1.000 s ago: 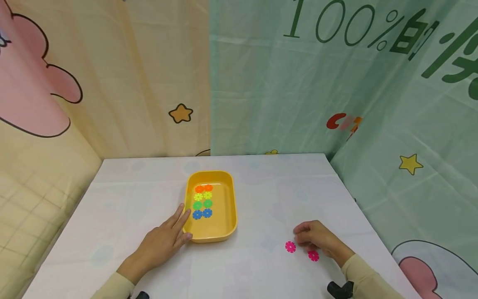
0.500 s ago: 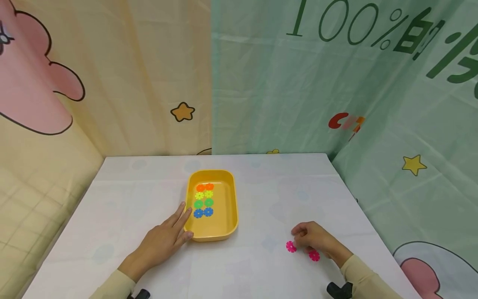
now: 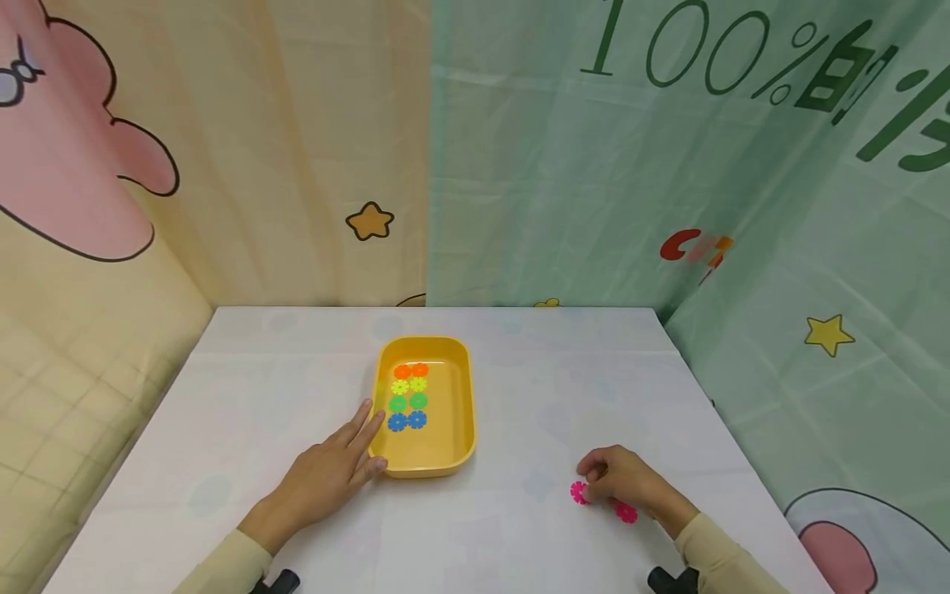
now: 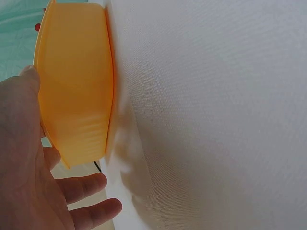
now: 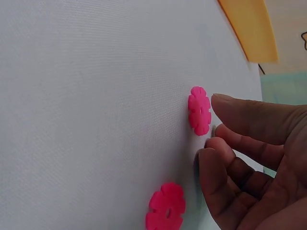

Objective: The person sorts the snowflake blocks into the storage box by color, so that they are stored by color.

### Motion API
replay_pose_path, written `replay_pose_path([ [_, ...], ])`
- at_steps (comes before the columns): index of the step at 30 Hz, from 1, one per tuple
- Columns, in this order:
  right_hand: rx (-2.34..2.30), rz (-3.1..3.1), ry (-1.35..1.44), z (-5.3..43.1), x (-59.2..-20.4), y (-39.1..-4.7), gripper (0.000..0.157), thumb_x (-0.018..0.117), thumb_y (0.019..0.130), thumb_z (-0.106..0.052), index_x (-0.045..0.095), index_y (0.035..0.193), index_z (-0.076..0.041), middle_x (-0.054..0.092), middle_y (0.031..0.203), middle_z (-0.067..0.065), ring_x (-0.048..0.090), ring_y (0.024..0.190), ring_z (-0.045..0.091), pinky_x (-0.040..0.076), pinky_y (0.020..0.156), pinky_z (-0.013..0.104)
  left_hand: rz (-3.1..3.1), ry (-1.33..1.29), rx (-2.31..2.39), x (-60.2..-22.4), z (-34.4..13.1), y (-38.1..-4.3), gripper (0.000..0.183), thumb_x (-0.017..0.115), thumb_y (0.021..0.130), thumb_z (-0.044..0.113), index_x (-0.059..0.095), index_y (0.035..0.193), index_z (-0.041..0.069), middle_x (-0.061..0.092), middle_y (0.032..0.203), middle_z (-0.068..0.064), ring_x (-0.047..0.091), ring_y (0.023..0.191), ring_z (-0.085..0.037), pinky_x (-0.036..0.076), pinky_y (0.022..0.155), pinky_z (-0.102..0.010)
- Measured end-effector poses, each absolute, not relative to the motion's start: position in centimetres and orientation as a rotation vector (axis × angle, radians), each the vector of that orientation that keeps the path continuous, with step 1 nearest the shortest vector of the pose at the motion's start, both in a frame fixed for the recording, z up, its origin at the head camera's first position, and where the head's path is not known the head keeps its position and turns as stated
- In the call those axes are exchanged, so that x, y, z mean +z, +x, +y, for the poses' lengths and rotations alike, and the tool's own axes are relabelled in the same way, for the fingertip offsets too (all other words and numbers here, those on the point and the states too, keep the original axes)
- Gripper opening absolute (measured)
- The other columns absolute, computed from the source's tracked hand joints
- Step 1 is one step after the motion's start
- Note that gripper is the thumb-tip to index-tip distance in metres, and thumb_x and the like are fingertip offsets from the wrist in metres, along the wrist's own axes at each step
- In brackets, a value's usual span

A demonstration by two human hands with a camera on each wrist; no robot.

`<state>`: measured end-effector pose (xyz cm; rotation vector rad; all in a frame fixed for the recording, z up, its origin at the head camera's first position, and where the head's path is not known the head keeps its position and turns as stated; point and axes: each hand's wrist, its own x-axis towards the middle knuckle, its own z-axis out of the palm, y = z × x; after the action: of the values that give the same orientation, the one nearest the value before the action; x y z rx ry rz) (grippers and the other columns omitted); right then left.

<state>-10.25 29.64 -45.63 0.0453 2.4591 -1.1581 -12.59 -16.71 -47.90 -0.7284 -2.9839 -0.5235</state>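
Note:
My left hand (image 3: 315,483) rests with extended fingers against the left rim of a yellow tray (image 3: 449,441), its thumb at the near corner. Inside the tray, flower-shaped plastic discs lie in pairs: orange (image 3: 402,372), yellow (image 3: 400,387), green (image 3: 397,403) and blue (image 3: 397,422). To the right, my right hand (image 3: 631,480) hovers low over the table by two pink flower-shaped discs. Its thumb tip is close to the left pink disc (image 5: 199,111), with a small gap in the right wrist view. The other pink disc (image 5: 166,208) lies flat below the loosely bent fingers.
A white cloth covers the table (image 3: 512,544). Printed curtains (image 3: 312,148) stand behind and at both sides. Black straps with camera parts (image 3: 671,580) sit at the wrists.
My right hand has lowered slightly and its thumb has come nearer the left pink disc. The left hand stays on the tray. The head view has shifted a little.

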Motion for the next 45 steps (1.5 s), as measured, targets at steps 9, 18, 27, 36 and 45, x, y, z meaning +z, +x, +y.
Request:
replay_pose_path([
  [9,-1.021,2.552,-0.081,28.7,-45.8,-9.8,0.035,0.083,0.066,0.009,0.064,0.092,-0.006,0.054,0.076,0.003,0.051,0.071,0.018,0.043,0.059,0.027,-2.977,-0.735,-0.530,-48.0,-16.7,-12.7,0.073,0.052,0.103,0.054,0.032,0.161,0.015,0.021,0.169,-0.012,0.051,0.137,-0.039,0.055,0.089,-0.058],
  [18,-0.952,2.626,-0.102,28.1,-46.2,-9.4,0.035,0.082,0.064,0.012,0.059,0.084,-0.007,0.052,0.070,0.002,0.050,0.066,0.016,0.042,0.056,0.026,-2.981,-0.726,-0.539,-47.9,-16.7,-12.7,0.073,0.053,0.103,0.053,0.032,0.162,0.016,0.021,0.169,-0.011,0.051,0.137,-0.039,0.055,0.088,-0.059],
  [27,-0.994,2.611,-0.036,28.2,-46.5,-9.4,0.031,0.084,0.069,0.006,0.058,0.080,-0.008,0.055,0.071,0.002,0.052,0.068,0.017,0.043,0.056,0.028,-2.979,-0.722,-0.532,-47.6,-16.7,-12.7,0.072,0.053,0.103,0.053,0.033,0.161,0.015,0.022,0.169,-0.012,0.051,0.137,-0.039,0.055,0.086,-0.059],
  [36,-1.311,2.364,0.012,29.1,-46.8,-9.9,0.014,0.075,0.082,0.001,0.062,0.087,0.000,0.061,0.071,0.004,0.059,0.064,0.015,0.050,0.056,0.027,-2.979,-0.732,-0.552,-47.9,-16.8,-12.5,0.073,0.049,0.103,0.056,0.033,0.161,0.015,0.022,0.169,-0.012,0.052,0.137,-0.039,0.055,0.087,-0.058],
  [45,-1.490,2.306,0.154,28.0,-45.0,-12.3,0.019,0.072,0.092,-0.006,0.066,0.105,0.006,0.069,0.085,0.008,0.067,0.072,0.018,0.060,0.067,0.034,-2.977,-0.731,-0.556,-47.8,-16.8,-12.5,0.072,0.049,0.104,0.055,0.032,0.161,0.015,0.021,0.169,-0.012,0.052,0.136,-0.040,0.055,0.087,-0.059],
])
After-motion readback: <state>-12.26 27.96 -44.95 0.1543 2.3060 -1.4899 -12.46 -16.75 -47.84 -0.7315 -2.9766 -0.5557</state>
